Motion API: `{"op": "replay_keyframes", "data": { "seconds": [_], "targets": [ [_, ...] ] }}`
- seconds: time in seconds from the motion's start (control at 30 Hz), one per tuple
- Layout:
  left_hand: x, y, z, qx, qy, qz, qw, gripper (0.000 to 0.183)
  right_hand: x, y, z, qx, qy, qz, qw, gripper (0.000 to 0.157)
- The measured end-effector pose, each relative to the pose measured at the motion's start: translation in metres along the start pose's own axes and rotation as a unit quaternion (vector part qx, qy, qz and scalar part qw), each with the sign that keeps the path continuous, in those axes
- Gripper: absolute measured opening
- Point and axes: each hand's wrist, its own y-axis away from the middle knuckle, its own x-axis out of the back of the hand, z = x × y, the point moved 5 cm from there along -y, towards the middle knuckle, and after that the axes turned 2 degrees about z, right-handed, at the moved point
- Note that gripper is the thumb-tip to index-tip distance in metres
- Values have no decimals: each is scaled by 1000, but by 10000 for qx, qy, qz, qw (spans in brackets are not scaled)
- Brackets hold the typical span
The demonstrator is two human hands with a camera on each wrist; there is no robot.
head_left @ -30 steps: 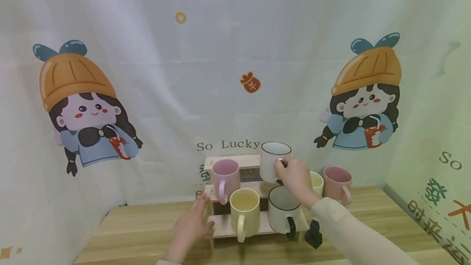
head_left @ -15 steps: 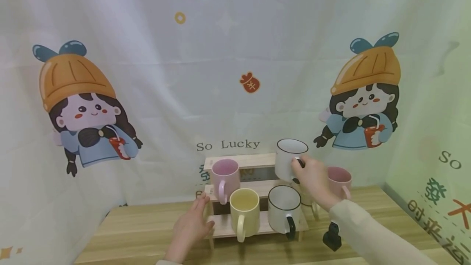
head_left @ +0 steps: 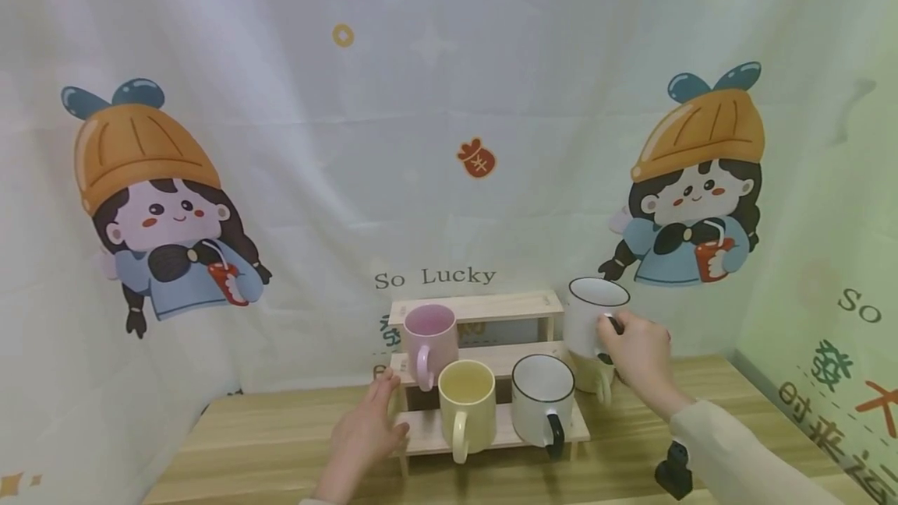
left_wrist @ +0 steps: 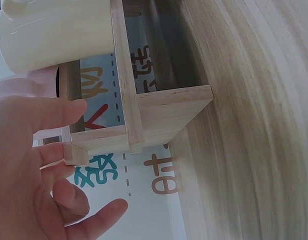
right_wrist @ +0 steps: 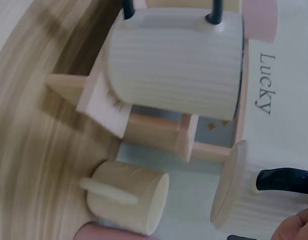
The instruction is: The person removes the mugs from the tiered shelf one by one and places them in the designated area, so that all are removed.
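Observation:
In the head view my right hand [head_left: 641, 353] grips the black handle of a white mug [head_left: 584, 324] with a dark rim. That mug hangs upright off the right end of a three-tier wooden rack [head_left: 484, 306]. My left hand [head_left: 365, 431] touches the rack's left end with relaxed, extended fingers [left_wrist: 59, 110]. A lilac mug [head_left: 438, 341] stands on the middle tier. On the bottom tier are a yellow mug [head_left: 471, 404] and a second white mug [head_left: 536, 407] with a black handle. A pale yellow mug [right_wrist: 126, 195] stands on the table below the held one.
Part of a pink mug [right_wrist: 106, 233] shows in the right wrist view; in the head view it is hidden. The wood-grain table [head_left: 266, 443] runs back to a printed cloth [head_left: 393, 178]. A black object [head_left: 675, 472] sits by the right sleeve.
My right hand has carried the white mug rightward, from over the rack to past its right end, and lowered it slightly. My left hand stays at the rack's left end.

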Motion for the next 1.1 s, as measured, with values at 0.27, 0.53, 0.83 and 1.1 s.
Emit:
{"op": "replay_keyframes", "data": {
  "seconds": [0.27,0.53,0.83,1.1],
  "targets": [
    [2,1,2,-36,-74,20,10000,74,4,10,32,-572,-44,-283,9980,33],
    [0,1,2,-72,-126,16,9999,74,5,20,50,-231,105,69,9997,30],
    [0,1,2,-37,-9,-23,10000,75,2,29,65,340,350,492,9976,32],
    [-1,0,1,-42,-88,-32,9999,75,-4,35,75,206,507,183,9983,32]
  ]
}}
